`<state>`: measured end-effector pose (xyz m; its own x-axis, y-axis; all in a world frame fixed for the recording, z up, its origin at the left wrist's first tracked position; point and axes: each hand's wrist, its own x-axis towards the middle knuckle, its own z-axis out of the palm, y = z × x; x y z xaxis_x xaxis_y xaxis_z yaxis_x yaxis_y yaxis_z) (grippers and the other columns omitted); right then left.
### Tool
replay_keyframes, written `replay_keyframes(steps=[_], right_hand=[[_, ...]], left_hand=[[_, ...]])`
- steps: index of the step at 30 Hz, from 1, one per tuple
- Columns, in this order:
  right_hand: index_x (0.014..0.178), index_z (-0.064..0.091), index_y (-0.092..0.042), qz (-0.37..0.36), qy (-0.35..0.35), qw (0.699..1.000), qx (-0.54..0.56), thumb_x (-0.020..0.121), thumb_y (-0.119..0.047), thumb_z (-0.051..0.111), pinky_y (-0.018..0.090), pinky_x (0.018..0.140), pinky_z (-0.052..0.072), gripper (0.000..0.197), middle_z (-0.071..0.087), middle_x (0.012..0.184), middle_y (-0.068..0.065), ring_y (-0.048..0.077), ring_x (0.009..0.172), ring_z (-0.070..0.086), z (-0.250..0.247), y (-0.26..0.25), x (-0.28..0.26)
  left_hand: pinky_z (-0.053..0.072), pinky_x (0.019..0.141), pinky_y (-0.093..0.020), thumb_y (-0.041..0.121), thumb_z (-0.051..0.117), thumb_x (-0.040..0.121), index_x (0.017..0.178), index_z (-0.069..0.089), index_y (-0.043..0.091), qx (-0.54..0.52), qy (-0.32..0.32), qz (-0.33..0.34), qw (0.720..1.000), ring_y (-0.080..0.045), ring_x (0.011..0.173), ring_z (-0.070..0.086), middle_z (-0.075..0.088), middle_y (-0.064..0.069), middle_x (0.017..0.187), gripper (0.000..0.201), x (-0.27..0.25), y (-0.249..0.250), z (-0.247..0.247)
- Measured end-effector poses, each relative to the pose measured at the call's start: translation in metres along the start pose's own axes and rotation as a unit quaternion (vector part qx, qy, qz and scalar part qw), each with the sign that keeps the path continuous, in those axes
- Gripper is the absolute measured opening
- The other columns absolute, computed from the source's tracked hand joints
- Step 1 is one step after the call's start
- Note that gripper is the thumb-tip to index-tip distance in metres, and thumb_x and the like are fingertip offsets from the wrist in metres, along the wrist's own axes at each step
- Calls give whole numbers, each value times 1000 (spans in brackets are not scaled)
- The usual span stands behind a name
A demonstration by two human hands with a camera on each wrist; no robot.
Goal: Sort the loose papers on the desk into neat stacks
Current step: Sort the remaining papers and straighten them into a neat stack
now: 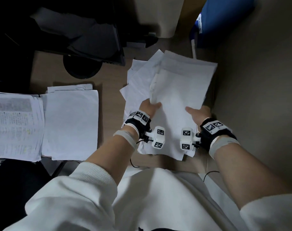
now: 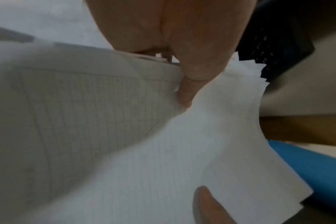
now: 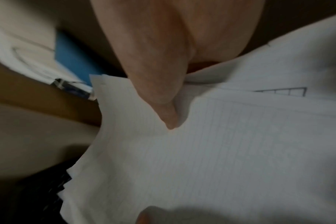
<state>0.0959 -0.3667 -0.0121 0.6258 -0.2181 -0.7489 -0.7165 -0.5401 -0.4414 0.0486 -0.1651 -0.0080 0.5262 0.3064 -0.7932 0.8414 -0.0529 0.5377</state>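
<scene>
From the head view, both hands hold one big bunch of white papers [image 1: 178, 97] over the desk [image 1: 108, 90], at about 1 o'clock from the person's body. The left hand [image 1: 149, 107] pinches the bunch's left edge. The right hand [image 1: 197, 114] grips the right edge, thumb on top. Two tidy stacks lie at 9 o'clock: a printed stack [image 1: 15, 127] and, touching it, a blank-topped stack [image 1: 72, 125]. A dark monitor [image 1: 85, 39] stands at 11 o'clock and a blue folder [image 1: 225, 15] at 1 o'clock.

The left wrist view shows what the head view cannot: faint table lines on a lower sheet [image 2: 82, 115], with the thumb [image 2: 194, 84] pressing down.

The right wrist view shows thin ruled lines on the top sheet [image 3: 220, 151] and the thumb [image 3: 163, 97] clamped on it.
</scene>
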Motion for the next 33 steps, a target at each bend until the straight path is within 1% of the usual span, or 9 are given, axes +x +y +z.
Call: replay_keyframes(steps=[3,6,10,14,19,22,25,30,33], right_hand=[[115,68,-4,-88,-36,995,-16,89,-15,70,33,88,51,29,69,110,8,24,101,64,5,-33,-1],[114,69,-8,-124,-44,989,-73,87,-16,68,34,91,52,28,70,113,9,27,104,65,11,-58,9],[112,68,-5,-96,-42,988,-110,86,-13,65,27,80,47,27,70,112,12,31,104,66,11,-67,28],[114,67,-4,-60,-52,989,-127,87,-12,63,28,78,46,28,70,112,15,33,103,65,13,-57,39],[118,64,-3,-27,-70,989,-124,91,-5,56,28,80,44,29,67,117,16,34,107,63,17,-43,50],[120,63,-1,-10,-74,991,-115,92,-5,56,28,83,45,29,66,120,16,33,109,62,13,-42,52],[123,62,0,-1,-63,994,-94,93,-7,57,30,88,46,31,66,122,16,33,113,61,7,-40,52],[105,66,-11,9,-20,999,-37,88,-24,64,33,90,49,22,68,106,9,31,107,63,-2,-45,34],[99,67,-10,18,-8,999,-50,69,-48,56,40,93,51,49,70,107,7,34,107,59,-5,-45,20]], left_hand=[[55,95,-43,44,74,60,116,67,11,-83,56,-36,994,-33,108,66,57,-15,136,65,32,-25,1],[59,86,-45,48,77,49,116,67,11,-153,68,-61,984,-30,93,71,60,-13,132,78,47,-33,1],[61,81,-49,37,84,58,105,72,8,-185,39,-87,978,-33,85,73,76,-10,93,57,24,3,-9],[59,85,-51,39,86,54,113,69,7,-202,18,-108,973,-34,89,72,75,-11,98,70,35,9,-3],[58,89,-49,23,82,79,114,69,6,-219,-48,-99,970,-35,95,72,74,-15,105,40,37,21,4],[59,87,-46,30,82,80,115,68,3,-196,-89,-96,972,-34,93,73,75,-15,101,47,37,25,14],[60,82,-43,36,81,81,108,70,0,-142,-64,-74,985,-34,86,72,74,-15,94,47,38,28,23],[60,80,-41,37,87,73,102,69,3,-103,7,-58,993,-31,85,71,73,-14,95,49,35,19,5],[61,77,-43,45,93,58,101,72,6,-104,18,-59,993,-30,81,72,76,-9,90,62,28,9,-7]])
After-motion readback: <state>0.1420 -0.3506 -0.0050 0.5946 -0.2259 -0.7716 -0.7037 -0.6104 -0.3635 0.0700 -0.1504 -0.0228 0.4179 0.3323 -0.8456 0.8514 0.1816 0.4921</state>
